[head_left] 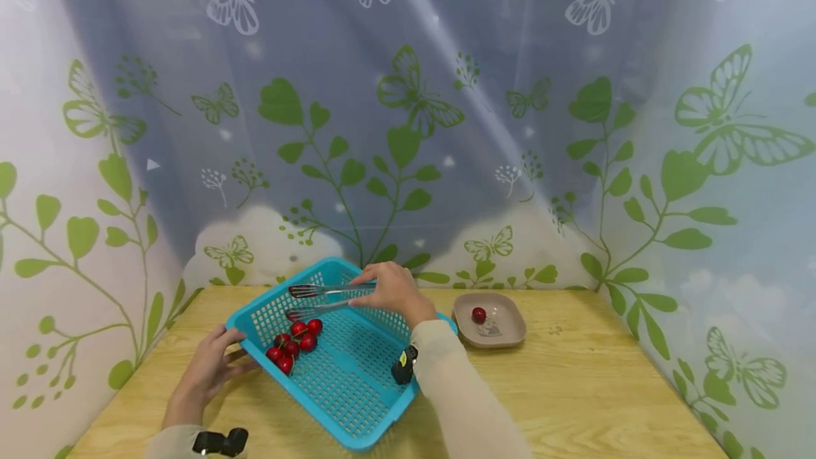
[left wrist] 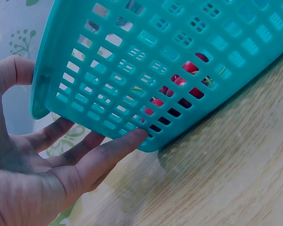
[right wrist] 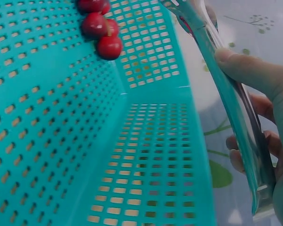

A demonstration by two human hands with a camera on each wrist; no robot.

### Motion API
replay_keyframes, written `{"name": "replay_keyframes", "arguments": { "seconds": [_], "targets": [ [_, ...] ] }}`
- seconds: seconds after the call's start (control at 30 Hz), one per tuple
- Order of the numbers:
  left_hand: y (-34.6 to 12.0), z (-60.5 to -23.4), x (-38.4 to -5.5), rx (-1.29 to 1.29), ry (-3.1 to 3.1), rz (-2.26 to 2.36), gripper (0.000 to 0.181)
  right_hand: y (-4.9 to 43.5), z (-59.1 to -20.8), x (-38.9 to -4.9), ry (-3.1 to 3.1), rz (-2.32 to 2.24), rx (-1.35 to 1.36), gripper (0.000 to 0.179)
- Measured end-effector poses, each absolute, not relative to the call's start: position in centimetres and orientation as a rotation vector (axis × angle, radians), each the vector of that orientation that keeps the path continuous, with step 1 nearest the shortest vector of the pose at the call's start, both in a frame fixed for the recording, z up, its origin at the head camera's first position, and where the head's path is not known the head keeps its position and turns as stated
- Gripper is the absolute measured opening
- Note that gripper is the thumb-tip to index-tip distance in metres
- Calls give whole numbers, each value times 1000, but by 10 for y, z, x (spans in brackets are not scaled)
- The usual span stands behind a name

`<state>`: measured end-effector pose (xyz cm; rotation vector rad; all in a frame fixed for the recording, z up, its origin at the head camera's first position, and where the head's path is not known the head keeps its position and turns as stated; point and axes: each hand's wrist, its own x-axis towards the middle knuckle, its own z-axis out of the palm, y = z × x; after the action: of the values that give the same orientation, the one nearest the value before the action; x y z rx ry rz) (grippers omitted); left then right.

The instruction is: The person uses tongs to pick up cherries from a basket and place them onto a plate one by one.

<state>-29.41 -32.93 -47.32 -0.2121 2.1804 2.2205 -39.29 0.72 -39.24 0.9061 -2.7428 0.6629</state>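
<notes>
1. Left hand [head_left: 207,367] grips the left corner of the blue slotted basket [head_left: 353,356].
2. Red cherries [head_left: 291,347] cluster inside the basket, along its left wall.
3. Fork-tipped tongs [head_left: 347,289], tips spread apart, hang over the basket's far part, held in the right hand [head_left: 395,292].
4. The cream sleeve [head_left: 455,381] hides some of the basket's right rim.
5. Rightmost on the wooden surface [head_left: 599,388], a beige dish [head_left: 508,317] holds one cherry [head_left: 479,315].

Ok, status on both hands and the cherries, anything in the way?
Left hand gripping blue basket. Right hand holding tongs over it, tips apart. Cherries clustered inside, one cherry alone in the dish. No obstruction seen.
</notes>
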Motion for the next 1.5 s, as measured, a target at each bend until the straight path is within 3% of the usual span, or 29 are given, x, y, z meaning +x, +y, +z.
{"name": "replay_keyframes", "arguments": {
  "seconds": [1.5],
  "targets": [
    [-329,-475,-294,-230,2179,2219,58,-4,-415,-395,-2864,367,784,31]
  ]
}}
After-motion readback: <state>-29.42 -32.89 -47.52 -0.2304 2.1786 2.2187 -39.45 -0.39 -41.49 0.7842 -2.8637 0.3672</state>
